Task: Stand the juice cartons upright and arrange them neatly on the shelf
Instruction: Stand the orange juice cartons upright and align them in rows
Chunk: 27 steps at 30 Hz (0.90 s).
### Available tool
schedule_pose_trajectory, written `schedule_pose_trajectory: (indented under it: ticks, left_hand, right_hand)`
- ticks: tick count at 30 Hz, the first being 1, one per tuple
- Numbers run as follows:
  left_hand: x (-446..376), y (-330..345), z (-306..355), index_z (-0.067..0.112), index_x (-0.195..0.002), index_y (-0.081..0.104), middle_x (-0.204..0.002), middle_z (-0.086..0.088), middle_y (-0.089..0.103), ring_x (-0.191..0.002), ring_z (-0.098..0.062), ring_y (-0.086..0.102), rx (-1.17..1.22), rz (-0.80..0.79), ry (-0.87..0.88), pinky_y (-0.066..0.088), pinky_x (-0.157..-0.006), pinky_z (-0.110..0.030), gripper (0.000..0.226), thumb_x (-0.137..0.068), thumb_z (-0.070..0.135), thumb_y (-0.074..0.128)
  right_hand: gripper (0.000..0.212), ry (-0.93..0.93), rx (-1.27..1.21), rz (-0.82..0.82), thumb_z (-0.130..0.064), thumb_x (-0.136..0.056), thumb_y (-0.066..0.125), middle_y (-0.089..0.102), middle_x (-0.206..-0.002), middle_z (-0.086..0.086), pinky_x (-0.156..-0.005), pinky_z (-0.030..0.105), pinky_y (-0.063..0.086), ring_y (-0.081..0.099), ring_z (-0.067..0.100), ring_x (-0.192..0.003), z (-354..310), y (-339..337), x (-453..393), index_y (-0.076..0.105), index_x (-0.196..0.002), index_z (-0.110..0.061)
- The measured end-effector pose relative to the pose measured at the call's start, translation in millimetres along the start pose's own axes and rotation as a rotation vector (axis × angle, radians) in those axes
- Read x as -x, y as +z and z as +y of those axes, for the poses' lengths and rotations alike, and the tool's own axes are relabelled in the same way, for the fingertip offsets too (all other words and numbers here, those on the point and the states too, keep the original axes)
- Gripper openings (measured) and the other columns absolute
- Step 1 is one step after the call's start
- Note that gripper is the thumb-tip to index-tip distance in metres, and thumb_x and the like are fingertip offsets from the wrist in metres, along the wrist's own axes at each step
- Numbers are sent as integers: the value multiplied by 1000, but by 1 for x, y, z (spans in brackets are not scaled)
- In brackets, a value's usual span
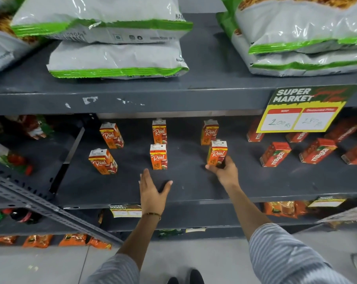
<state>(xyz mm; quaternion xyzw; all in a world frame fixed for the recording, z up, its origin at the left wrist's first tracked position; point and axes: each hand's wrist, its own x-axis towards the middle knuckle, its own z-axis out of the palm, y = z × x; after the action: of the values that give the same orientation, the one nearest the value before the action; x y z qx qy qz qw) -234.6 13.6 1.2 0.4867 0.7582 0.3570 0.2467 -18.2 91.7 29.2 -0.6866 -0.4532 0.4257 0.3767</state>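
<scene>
- Shelving of dark grey metal (194, 193) holds six orange "Real" juice cartons, all upright in two rows of three with wide gaps between them.
- Back row: left carton (111, 135), middle carton (159, 131), right carton (209, 132); front row: front-left carton (103, 161), front-middle carton (158, 156).
- Right hand (224, 170) is clamped on the lower part of the front-right carton (217, 153), fingers wrapped round its base; the carton stands just in front of the right carton of the back row.
- Left hand (153, 190) is spread flat and empty on the bare shelf, just in front of the front-middle carton, not touching it; a thin bangle (152, 214) circles the wrist.
- Red "maaza" cartons (317, 150) lie on their sides to the right, well apart from the hand.
- Yellow "SUPER MARKET" price tag (302, 109) hangs over that end, handwritten "200 Rs" under "MRP".
- Glossy grey plastic bags with green bands (116, 58) are stacked on the shelf above.
</scene>
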Motion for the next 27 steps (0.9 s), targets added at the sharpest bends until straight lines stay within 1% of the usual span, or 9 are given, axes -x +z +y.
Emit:
schedule_pose_trajectory:
  ticks: [2, 5, 7, 9, 13, 16, 21, 27]
  left_hand:
    - [-14, -3, 9, 9, -144, 18, -153, -19, 24, -142, -38, 16, 78, 32, -94, 30, -112, -54, 98, -72, 41, 75]
    - [-30, -4, 18, 9, -139, 31, -145, -18, 41, -135, -38, 32, 25, 66, -118, 36, -106, -57, 94, -65, 42, 80]
    - [-34, -1, 24, 9, -133, 39, -135, -16, 52, -128, -37, 42, -18, 100, -120, 39, -102, -58, 89, -62, 44, 81]
    - [-37, 2, 28, 8, -127, 45, -128, -16, 57, -124, -37, 47, -47, 118, -140, 39, -101, -59, 84, -61, 45, 81]
    - [-43, 6, 34, 8, -118, 48, -118, -19, 62, -117, -39, 52, -99, 151, -193, 41, -100, -59, 79, -59, 49, 80]
    - [-46, 9, 36, 7, -113, 50, -113, -21, 64, -113, -40, 54, -133, 172, -203, 42, -99, -59, 76, -59, 50, 80]
    - [-49, 11, 38, 7, -109, 52, -110, -23, 65, -110, -42, 56, -136, 187, -233, 42, -98, -61, 68, -62, 47, 80]
    - [-47, 10, 38, 7, -112, 52, -111, -23, 65, -113, -43, 54, -142, 181, -231, 43, -97, -62, 67, -65, 46, 79]
  right_hand:
    - [64, 27, 12, 60, -31, -66, 82, 63, -106, -2, -85, 30, 44, 59, 18, -98, -5, 10, 0, 51, -120, -14]
    - [59, 54, 34, 147, -34, -68, 81, 67, -107, 4, -80, 30, 45, 64, 25, -101, -12, 19, 0, 52, -114, -12]
    - [56, 50, 64, 188, -33, -71, 79, 68, -112, 9, -84, 32, 49, 64, 28, -103, -12, 22, 1, 53, -114, -10]
    - [55, 49, 87, 187, -34, -74, 77, 67, -115, 11, -88, 35, 50, 64, 29, -105, -10, 25, 2, 52, -117, -10]
    - [58, 44, 98, 164, -35, -75, 75, 65, -117, 11, -92, 39, 50, 62, 29, -108, -9, 25, 4, 50, -120, -10]
    - [59, 40, 72, 177, -32, -73, 77, 65, -116, 10, -92, 40, 50, 63, 28, -107, -8, 24, 6, 48, -120, -11]
    - [52, 37, 106, 191, -29, -74, 77, 67, -114, 12, -90, 39, 51, 64, 29, -104, -7, 24, 7, 52, -115, -9]
    - [53, 27, 144, 165, -32, -75, 76, 66, -115, 11, -93, 40, 51, 64, 29, -106, -8, 26, 7, 52, -117, -11]
